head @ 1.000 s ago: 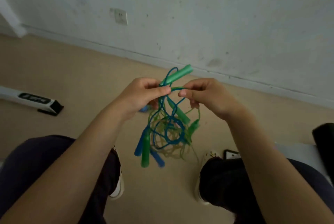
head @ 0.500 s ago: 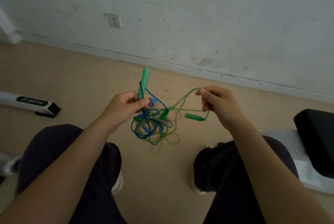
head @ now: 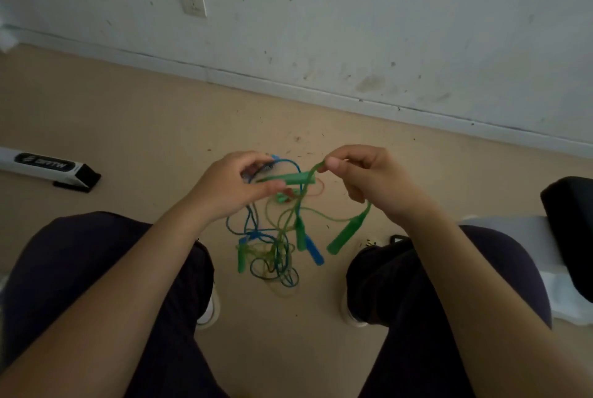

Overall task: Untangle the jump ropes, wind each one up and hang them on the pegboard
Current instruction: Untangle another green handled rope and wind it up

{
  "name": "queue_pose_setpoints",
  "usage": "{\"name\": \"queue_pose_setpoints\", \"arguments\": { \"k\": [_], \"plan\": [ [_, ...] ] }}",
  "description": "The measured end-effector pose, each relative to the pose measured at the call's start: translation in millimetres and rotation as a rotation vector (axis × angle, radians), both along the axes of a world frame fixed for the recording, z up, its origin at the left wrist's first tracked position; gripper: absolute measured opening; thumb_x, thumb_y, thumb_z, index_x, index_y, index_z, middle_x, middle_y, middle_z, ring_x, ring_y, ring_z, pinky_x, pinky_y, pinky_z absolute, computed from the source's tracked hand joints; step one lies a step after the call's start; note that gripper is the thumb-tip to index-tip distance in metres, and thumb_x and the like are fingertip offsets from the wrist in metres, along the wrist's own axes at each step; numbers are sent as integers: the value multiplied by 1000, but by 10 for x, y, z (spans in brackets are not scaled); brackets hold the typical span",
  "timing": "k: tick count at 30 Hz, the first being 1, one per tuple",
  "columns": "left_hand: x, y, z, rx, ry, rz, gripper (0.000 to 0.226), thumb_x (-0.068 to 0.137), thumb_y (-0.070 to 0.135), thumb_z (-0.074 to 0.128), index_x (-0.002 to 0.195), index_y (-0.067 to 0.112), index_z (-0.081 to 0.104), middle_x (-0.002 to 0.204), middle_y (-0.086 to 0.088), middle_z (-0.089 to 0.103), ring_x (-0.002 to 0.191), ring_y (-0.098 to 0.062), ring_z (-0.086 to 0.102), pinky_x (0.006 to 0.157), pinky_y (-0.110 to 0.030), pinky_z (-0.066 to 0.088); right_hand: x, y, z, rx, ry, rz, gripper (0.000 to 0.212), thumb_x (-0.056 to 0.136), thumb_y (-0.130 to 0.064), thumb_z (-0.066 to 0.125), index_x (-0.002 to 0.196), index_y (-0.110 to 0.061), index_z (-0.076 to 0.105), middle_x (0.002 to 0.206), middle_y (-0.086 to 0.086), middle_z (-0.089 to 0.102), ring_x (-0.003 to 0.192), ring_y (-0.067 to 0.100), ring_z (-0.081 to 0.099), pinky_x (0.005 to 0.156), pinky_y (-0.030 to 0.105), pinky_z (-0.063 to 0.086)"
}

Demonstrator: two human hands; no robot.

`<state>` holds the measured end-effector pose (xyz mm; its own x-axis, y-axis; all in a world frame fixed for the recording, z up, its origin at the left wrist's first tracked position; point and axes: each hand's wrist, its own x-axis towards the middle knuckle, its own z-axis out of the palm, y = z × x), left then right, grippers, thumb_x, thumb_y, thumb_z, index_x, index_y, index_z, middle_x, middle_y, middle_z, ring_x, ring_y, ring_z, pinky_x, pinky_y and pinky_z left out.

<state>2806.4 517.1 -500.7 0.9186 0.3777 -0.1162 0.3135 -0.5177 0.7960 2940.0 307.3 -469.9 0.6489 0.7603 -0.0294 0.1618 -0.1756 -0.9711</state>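
A tangle of green and blue jump ropes (head: 276, 246) hangs between my knees above the floor. My left hand (head: 231, 185) pinches the bundle at its top, where a green handle (head: 288, 177) lies sideways and blue cord loops behind the fingers. My right hand (head: 365, 176) grips a green cord just right of that handle. Another green handle (head: 348, 234) dangles below my right wrist. A blue handle (head: 313, 250) and a further green handle (head: 241, 258) hang lower in the knot. No pegboard is in sight.
I sit facing a scuffed white wall with a socket (head: 192, 1). A white and black box (head: 48, 169) lies on the beige floor at left. A black cushioned seat (head: 568, 224) and white cloth (head: 564, 288) are at right. My shoes rest below.
My hands have come back together after pulling apart. The green handle that stood upright in my left hand now lies sideways between both hands, and the tangle hangs lower and looser.
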Motion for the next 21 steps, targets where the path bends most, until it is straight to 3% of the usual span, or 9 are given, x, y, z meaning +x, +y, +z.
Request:
{"name": "queue_pose_setpoints", "arguments": {
  "k": [1, 3, 6, 8, 9, 12, 16, 19, 21],
  "plan": [
    [3, -10, 15, -6, 3, -70, 61, 66, 68, 76, 120, 42, 65, 116, 18, 60, 109, -2, 57, 96, -27, 44, -33, 25, 0, -3, -8, 33, 17, 94, -17, 62, 93, -4, 73, 51, 0, 43, 47, 17, 36, 47, 28, 31],
    [6, -81, 51, -169, -2, -214, 64, 64, 68, 76, 122, 47, 63, 130, 22, 59, 125, 1, 53, 108, -26, 38, -101, 74, -12, -24, -32, 104, 18, 94, -13, 61, 96, 3, 71, 56, 0, 52, 51, 18, 44, 50, 27, 38],
    [9, -179, 56, -328, 22, -319, 31, 79, 43, 79, 105, 27, 74, 102, 6, 76, 100, -6, 69, 97, -28, 49, -149, 106, -21, -76, -60, 173, 19, 95, -10, 60, 98, 6, 70, 52, -13, 56, 50, 7, 48, 51, 18, 38],
    [12, -200, 91, -246, 6, -234, 9, 85, 36, 72, 78, 31, 74, 72, 4, 71, 70, -8, 67, 79, -31, 52, -149, 113, -1, -112, -73, 153, 18, 96, -6, 57, 99, 8, 68, 46, -18, 54, 44, -2, 49, 48, 9, 37],
    [11, -180, 114, -200, -11, -180, 17, 88, 35, 70, 71, 33, 72, 63, 6, 65, 61, -7, 62, 71, -30, 50, -150, 111, 17, -133, -77, 134, 17, 96, -6, 58, 97, 8, 67, 43, -19, 53, 42, -4, 49, 47, 7, 37],
    [-22, -102, 220, -214, -114, -52, 19, 91, 30, 68, 73, 26, 70, 47, 12, 48, 44, -3, 43, 52, -22, 40, -110, 83, 36, -221, -129, 73, 23, 91, -22, 68, 80, -3, 66, 40, -17, 46, 38, 1, 38, 44, 10, 29],
    [-61, -93, 302, -219, -295, 112, 12, 94, 16, 65, 88, 9, 72, 44, 24, 52, 43, 8, 47, 50, -4, 33, -11, 29, 29, -165, -77, -22, 30, 88, -29, 71, 73, -3, 64, 49, -3, 38, 44, 11, 30, 44, 23, 27],
    [-71, -114, 255, -186, -404, 278, 14, 96, 18, 63, 86, 14, 71, 44, 23, 51, 45, 7, 47, 51, -5, 34, -37, 33, 33, -170, -37, 36, 26, 90, -26, 69, 75, -5, 65, 50, 3, 48, 43, 13, 43, 44, 22, 38],
    [-86, -36, 210, -215, -502, 446, 18, 98, 25, 62, 81, 23, 69, 53, 15, 56, 51, 2, 49, 56, -15, 43, -60, 37, 29, -248, -91, 88, 29, 91, -29, 68, 77, -3, 66, 61, 12, 62, 53, 11, 57, 56, 19, 49]
  ]
}}
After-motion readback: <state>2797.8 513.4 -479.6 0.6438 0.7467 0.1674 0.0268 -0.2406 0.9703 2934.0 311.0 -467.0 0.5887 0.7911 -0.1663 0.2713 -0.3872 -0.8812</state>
